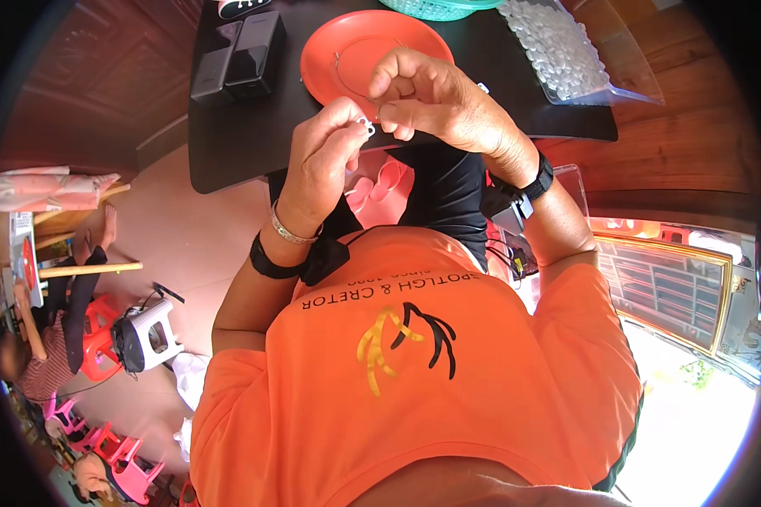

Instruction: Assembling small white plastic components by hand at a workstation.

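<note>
My left hand [323, 156] pinches a small white piece with ring-like loops [365, 127] between thumb and fingertips, just off the table's near edge. Close beside it is my right hand [448, 106], its fingers curled and the thumb bent toward them. Anything thin held in those right fingers is too small to make out. Behind both hands an orange-red plate [323, 57] rests on the dark table [237, 139]. A thin, wire-like bit [337, 61] lies on the plate, which my right hand partly covers.
Two dark grey box-shaped devices [238, 57] sit at the table's left. A clear tray [621, 95] with many whitish pieces [558, 51] is at the right, and a teal basket [440, 7] at the far edge. Another person [55, 346] and stools [148, 334] are at left.
</note>
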Motion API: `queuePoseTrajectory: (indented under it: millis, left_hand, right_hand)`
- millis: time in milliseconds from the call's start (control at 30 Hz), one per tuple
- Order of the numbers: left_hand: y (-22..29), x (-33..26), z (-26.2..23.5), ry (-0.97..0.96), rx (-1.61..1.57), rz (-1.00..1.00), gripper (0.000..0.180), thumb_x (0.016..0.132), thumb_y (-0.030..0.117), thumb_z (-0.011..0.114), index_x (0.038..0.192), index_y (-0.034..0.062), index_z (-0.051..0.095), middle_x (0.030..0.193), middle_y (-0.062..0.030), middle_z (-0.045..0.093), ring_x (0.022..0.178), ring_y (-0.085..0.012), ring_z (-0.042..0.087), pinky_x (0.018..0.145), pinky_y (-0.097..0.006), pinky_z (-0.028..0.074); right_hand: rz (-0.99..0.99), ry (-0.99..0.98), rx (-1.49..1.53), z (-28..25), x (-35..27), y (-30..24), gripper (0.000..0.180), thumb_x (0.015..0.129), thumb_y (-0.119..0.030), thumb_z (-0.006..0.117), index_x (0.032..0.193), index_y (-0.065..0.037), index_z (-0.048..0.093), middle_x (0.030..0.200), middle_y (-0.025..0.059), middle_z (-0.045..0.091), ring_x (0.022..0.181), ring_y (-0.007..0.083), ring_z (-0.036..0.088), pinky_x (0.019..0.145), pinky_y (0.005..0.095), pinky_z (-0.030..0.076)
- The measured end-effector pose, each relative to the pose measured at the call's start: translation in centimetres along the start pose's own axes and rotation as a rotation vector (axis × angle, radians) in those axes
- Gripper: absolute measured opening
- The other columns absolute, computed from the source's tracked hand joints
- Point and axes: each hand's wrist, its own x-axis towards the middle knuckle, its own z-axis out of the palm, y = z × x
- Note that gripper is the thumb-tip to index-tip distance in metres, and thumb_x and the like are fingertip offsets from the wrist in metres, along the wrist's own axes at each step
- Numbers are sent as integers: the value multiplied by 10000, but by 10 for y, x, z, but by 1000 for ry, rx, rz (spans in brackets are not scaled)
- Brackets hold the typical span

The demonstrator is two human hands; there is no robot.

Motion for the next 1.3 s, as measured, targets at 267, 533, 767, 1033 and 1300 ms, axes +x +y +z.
queuePoseTrajectory:
  millis: [267,533,767,1033,1300]
  left_hand:
    - [-2,-5,0,-78,11,-32,197,872,151,436,724,26,472,590,2,403,517,-81,384,482,-222,286]
    - [-4,-5,1,-89,0,-9,198,875,155,443,724,30,468,588,6,400,517,-77,377,483,-223,285]
    - [-5,-7,0,-86,-6,-48,195,874,160,447,727,35,468,590,8,402,523,-76,380,487,-220,281]
    - [-8,-8,0,-92,-3,-43,200,879,164,450,727,36,467,588,7,405,519,-74,372,485,-220,280]
    - [-5,-12,4,-83,26,-18,209,892,163,470,727,35,469,574,12,410,508,-64,365,472,-220,272]
  right_hand:
    - [9,-55,62,5,-5,2,151,864,1,576,999,-36,518,802,19,580,681,61,542,598,194,449]
    - [10,-65,76,7,-7,1,140,866,3,578,988,-32,519,797,22,576,670,65,536,580,191,436]
    - [7,-72,37,2,-8,5,145,858,5,568,991,-27,519,810,33,590,702,84,556,600,211,446]
    - [31,-52,51,8,-6,8,134,861,1,577,980,-22,520,791,28,582,663,68,538,576,195,436]
    - [28,-37,-30,9,-8,10,120,856,-28,585,961,-31,528,799,40,625,720,92,591,616,232,475]
